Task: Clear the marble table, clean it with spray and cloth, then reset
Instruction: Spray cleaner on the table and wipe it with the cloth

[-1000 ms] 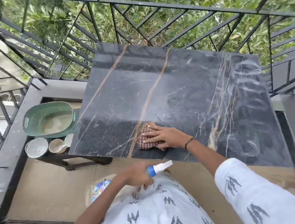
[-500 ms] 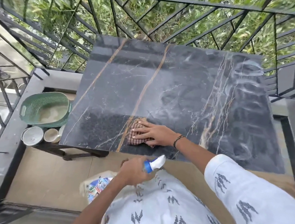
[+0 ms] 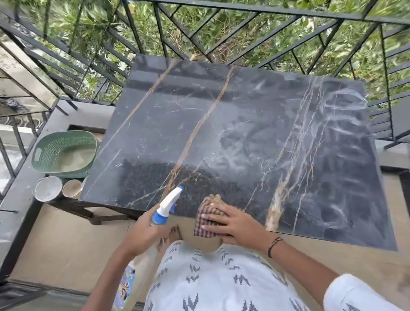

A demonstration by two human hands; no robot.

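Note:
The black marble table (image 3: 237, 138) with brown veins stands against the balcony railing, its top bare, with wet wipe streaks on the right side. My right hand (image 3: 233, 222) presses flat on a checked cloth (image 3: 206, 223) at the table's near edge; the cloth hangs partly over the edge. My left hand (image 3: 147, 234) grips a spray bottle (image 3: 167, 205) with a white and blue nozzle, held just below the near edge, nozzle pointing up over the table.
A green plastic basket (image 3: 64, 153) sits left of the table on a low stand, with two cups (image 3: 48, 188) in front of it. Black metal railing (image 3: 208, 33) runs behind and along both sides. A beige floor (image 3: 69, 243) lies below.
My right hand has dragged the cloth back to the near edge of the table. My left hand has raised the spray bottle closer to the table edge.

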